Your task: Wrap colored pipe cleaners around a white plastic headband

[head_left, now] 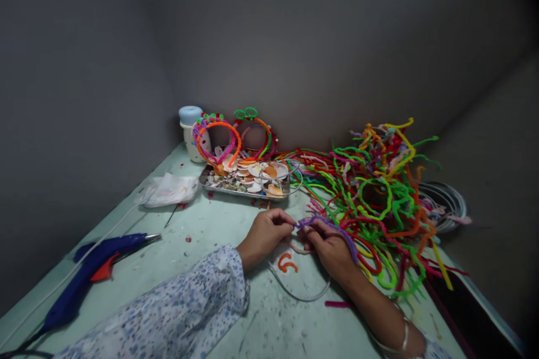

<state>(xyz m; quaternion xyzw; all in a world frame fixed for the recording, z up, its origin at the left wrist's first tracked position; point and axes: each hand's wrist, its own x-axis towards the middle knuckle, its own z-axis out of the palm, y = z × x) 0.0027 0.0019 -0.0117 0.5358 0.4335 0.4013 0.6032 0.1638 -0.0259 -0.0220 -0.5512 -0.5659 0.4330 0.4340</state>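
A purple pipe cleaner [348,240] runs from my fingertips back over the top of my right hand [330,245]. The thumb and fingers of that hand pinch it close to its end. Facing it, my left hand [269,234] is closed in a pinch at the tip of the same pipe cleaner. Below both hands lies a thin pale grey band [304,298], curved like a headband, its upper part hidden by the hands. Short bent orange pipe cleaner pieces [287,263] rest inside its curve. A short magenta piece [337,304] lies near my right wrist.
A big tangle of coloured pipe cleaners [374,196] covers the right side, beside a coil of grey bands [457,207]. Behind are a metal tray [244,195] of shells, decorated headbands [217,123] and a jar [191,129]. A blue glue gun [84,280] and plastic bag [170,189] lie left.
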